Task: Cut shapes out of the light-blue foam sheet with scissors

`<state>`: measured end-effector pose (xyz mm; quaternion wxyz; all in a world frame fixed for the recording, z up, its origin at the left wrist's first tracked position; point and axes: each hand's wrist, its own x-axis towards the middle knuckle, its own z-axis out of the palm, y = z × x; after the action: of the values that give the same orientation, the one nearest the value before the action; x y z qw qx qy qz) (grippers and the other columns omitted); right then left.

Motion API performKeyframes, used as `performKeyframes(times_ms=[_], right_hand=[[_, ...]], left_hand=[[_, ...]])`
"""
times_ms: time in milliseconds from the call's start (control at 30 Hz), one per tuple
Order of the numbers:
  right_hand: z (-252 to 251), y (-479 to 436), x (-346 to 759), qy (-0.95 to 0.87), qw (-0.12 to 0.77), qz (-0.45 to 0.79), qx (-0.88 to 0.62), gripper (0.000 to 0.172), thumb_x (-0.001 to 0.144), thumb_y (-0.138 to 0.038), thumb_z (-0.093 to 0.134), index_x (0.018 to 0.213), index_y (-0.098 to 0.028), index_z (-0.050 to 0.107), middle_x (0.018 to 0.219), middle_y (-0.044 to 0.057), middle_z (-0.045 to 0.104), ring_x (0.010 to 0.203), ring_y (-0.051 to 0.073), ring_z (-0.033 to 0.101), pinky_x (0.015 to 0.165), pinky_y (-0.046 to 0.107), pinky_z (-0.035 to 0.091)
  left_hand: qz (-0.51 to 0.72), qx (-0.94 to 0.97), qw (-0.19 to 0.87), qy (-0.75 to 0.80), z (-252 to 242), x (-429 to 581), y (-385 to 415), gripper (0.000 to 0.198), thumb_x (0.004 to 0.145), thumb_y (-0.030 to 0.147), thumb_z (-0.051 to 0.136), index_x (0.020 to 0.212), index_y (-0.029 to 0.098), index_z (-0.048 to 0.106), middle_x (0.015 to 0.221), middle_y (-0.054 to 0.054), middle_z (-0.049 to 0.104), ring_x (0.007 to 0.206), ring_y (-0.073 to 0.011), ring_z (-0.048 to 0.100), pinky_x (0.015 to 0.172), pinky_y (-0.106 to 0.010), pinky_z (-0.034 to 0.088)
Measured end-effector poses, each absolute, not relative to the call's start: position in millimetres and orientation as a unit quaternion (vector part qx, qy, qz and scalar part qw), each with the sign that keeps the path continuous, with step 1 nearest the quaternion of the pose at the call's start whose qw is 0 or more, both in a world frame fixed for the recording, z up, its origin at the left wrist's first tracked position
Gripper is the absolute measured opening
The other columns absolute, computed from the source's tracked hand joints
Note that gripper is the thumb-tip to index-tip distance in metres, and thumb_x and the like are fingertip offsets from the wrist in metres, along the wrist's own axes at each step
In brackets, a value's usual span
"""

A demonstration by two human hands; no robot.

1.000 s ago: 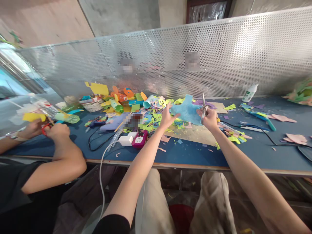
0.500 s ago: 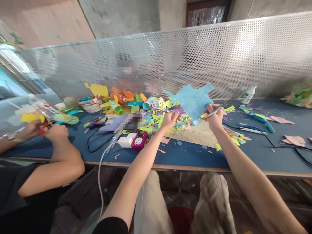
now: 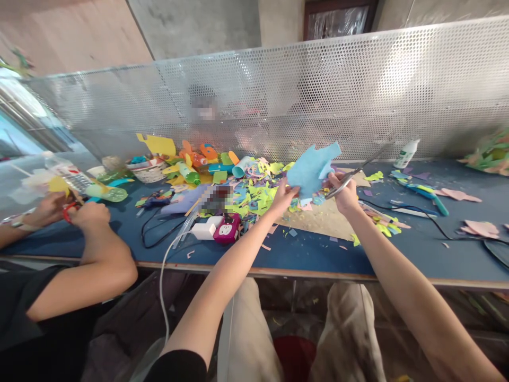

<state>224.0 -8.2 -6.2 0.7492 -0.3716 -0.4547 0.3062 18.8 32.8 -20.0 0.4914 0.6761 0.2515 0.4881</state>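
Note:
A light blue sheet of paper with ragged edges is raised above the heap of scraps. My left hand grips its lower left edge between thumb and fingers. My right hand holds metal scissors whose far end points up and to the right; its fingertips also touch the right edge of the sheet. Beneath and left of the sheet lie many green, purple and pink paper scraps, partly over a brown sheet.
At the left, a person's hands hold red scissors and yellow paper. A white adapter and purple plug block sit near the front. A glue bottle stands by the perforated screen. Cables cross the blue table.
My left hand has moved right and slightly down and taken hold of the blue paper. The paper has turned and looks narrower. My right hand has shifted slightly left.

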Motion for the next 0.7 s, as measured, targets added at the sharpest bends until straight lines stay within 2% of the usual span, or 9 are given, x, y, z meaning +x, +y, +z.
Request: performKeyframes(times_ms=[100, 167, 367, 433, 567, 700], right_hand=[[-2.2, -12.1, 222.2, -0.472, 0.738, 0.264, -0.404, 0.034, 0.077, -0.045, 0.076, 0.062, -0.018, 0.062, 0.049, -0.001, 0.055, 0.043, 0.011, 0.047, 0.044, 0.026, 0.038], [0.1, -13.7, 222.4, -0.475, 0.729, 0.260, -0.419, 0.036, 0.076, -0.046, 0.077, 0.059, -0.019, 0.059, 0.046, -0.002, 0.051, 0.042, 0.010, 0.044, 0.043, 0.026, 0.036], [-5.6, -9.9, 227.3, -0.432, 0.662, 0.399, -0.464, 0.037, 0.062, -0.044, 0.087, 0.069, -0.020, 0.060, 0.049, -0.005, 0.049, 0.043, 0.011, 0.045, 0.043, 0.026, 0.044], [-8.6, -9.2, 228.3, -0.433, 0.638, 0.442, -0.458, 0.038, 0.061, -0.044, 0.088, 0.071, -0.020, 0.060, 0.053, -0.004, 0.052, 0.043, 0.010, 0.045, 0.044, 0.028, 0.047], [-10.7, -9.7, 226.6, -0.440, 0.608, 0.499, -0.433, 0.041, 0.060, -0.046, 0.089, 0.074, -0.020, 0.059, 0.057, -0.005, 0.051, 0.043, 0.009, 0.045, 0.047, 0.028, 0.050], [-11.5, -8.2, 222.7, -0.459, 0.620, 0.486, -0.411, 0.042, 0.060, -0.049, 0.088, 0.069, -0.021, 0.058, 0.048, -0.007, 0.044, 0.042, 0.009, 0.042, 0.047, 0.027, 0.046]], left_hand=[[0.542, 0.659, 0.434, 0.291, -20.3, 12.9, 43.7, 0.050, 0.093, 0.037, 0.055, 0.139, 0.025, 0.040, 0.109, -0.010, 0.067, 0.091, -0.0197, 0.066, 0.080, -0.038, 0.055], [0.553, 0.666, 0.379, 0.328, -20.4, 8.1, 50.6, 0.046, 0.094, 0.033, 0.054, 0.138, 0.025, 0.043, 0.107, -0.010, 0.067, 0.093, -0.0210, 0.066, 0.082, -0.041, 0.055], [0.577, 0.678, 0.286, 0.355, -18.1, 3.1, 57.9, 0.045, 0.094, 0.036, 0.053, 0.137, 0.023, 0.048, 0.107, -0.011, 0.065, 0.104, -0.0246, 0.063, 0.090, -0.043, 0.053], [0.577, 0.680, 0.296, 0.343, -15.1, 3.1, 55.6, 0.045, 0.095, 0.038, 0.051, 0.138, 0.023, 0.047, 0.101, -0.010, 0.066, 0.096, -0.0230, 0.065, 0.085, -0.041, 0.055], [0.543, 0.688, 0.378, 0.298, -8.2, 1.4, 48.1, 0.047, 0.095, 0.042, 0.049, 0.138, 0.025, 0.043, 0.096, -0.008, 0.066, 0.076, -0.0179, 0.065, 0.062, -0.033, 0.058], [0.506, 0.713, 0.397, 0.280, -4.3, 0.2, 43.0, 0.050, 0.093, 0.045, 0.053, 0.138, 0.026, 0.044, 0.103, -0.010, 0.067, 0.080, -0.0195, 0.066, 0.056, -0.031, 0.056]])
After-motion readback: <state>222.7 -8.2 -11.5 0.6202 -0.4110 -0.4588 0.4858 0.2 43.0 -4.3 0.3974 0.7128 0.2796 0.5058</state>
